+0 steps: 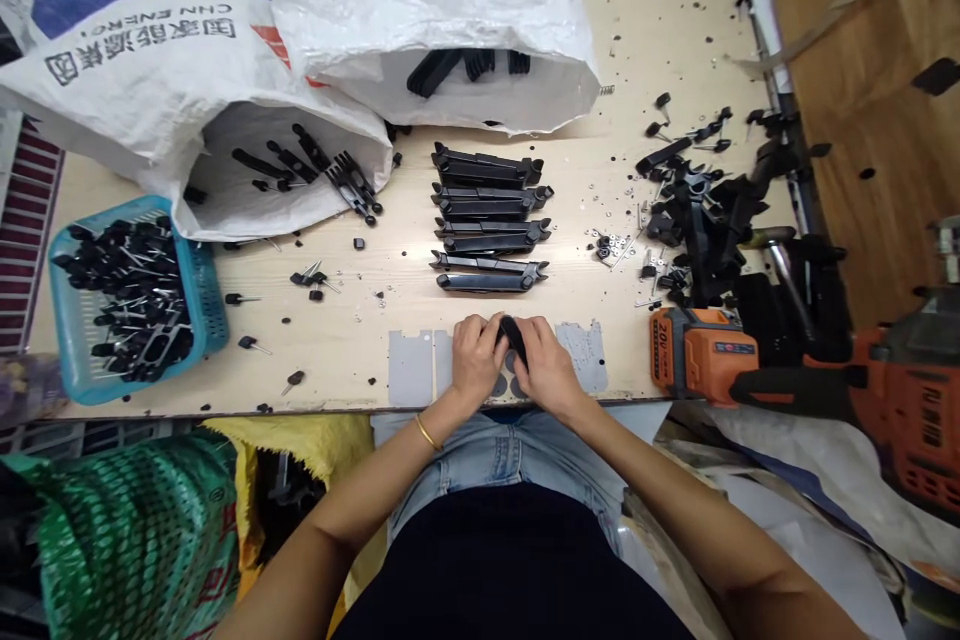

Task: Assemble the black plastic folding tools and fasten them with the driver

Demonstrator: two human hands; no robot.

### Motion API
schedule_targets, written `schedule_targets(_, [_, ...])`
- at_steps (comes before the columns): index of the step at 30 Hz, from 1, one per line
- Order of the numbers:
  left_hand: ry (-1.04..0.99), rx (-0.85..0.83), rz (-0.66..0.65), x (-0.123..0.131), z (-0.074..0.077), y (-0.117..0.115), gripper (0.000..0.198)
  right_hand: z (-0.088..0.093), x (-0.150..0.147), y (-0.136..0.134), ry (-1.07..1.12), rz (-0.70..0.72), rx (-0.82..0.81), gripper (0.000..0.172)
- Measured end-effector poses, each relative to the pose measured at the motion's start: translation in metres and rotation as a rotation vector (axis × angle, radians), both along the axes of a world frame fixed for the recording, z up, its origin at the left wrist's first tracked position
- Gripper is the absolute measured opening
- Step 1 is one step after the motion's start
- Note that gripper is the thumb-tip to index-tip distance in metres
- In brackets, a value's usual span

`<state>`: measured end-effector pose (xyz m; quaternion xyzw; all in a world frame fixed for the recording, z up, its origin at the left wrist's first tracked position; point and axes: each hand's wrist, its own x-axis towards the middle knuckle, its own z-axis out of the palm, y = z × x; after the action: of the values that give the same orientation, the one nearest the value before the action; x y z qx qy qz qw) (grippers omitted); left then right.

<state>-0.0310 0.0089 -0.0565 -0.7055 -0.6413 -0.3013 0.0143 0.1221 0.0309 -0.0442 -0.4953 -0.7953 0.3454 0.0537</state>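
Both of my hands meet at the near edge of the wooden table (360,320), closed round one small black plastic part (514,335). My left hand (475,360) grips its left side and my right hand (547,372) its right side. Most of the part is hidden by my fingers. Under my hands lies a grey metal plate (411,367) with round holes. Just beyond them, a row of several long black plastic pieces (489,220) lies side by side.
Two open white woven sacks (300,40) with black parts lie at the back. A blue basket (206,290) of black-headed pins stands at left, with loose pins around it. At right are a heap of black parts (697,210), small washers (611,245) and an orange cordless drill (705,355).
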Motion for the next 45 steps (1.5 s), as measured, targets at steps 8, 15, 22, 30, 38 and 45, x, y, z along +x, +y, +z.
schedule_targets(8, [0.031,-0.034,-0.168,-0.01,0.003,0.006,0.026,-0.007,0.003,-0.001,0.092,0.005,0.114,0.048])
schedule_targets(15, [-0.013,-0.103,-0.15,-0.002,0.002,0.004,0.026,-0.002,-0.004,0.0,0.049,-0.016,-0.039,0.05])
schedule_targets(22, [-0.11,-0.21,-0.084,-0.023,0.01,-0.009,0.026,0.03,0.039,0.043,0.148,-0.281,-0.145,0.055])
schedule_targets(30, [-0.066,-0.15,0.015,-0.024,0.002,-0.021,0.028,0.031,0.095,0.163,-0.286,-1.088,0.015,0.051])
schedule_targets(38, [0.128,-0.074,-0.237,-0.025,0.028,-0.021,0.051,0.084,0.089,0.156,-0.043,-0.856,0.271,0.046])
schedule_targets(45, [0.305,-0.092,-0.535,-0.021,0.039,-0.003,0.013,0.051,0.053,0.034,0.304,-0.311,0.272,0.051])
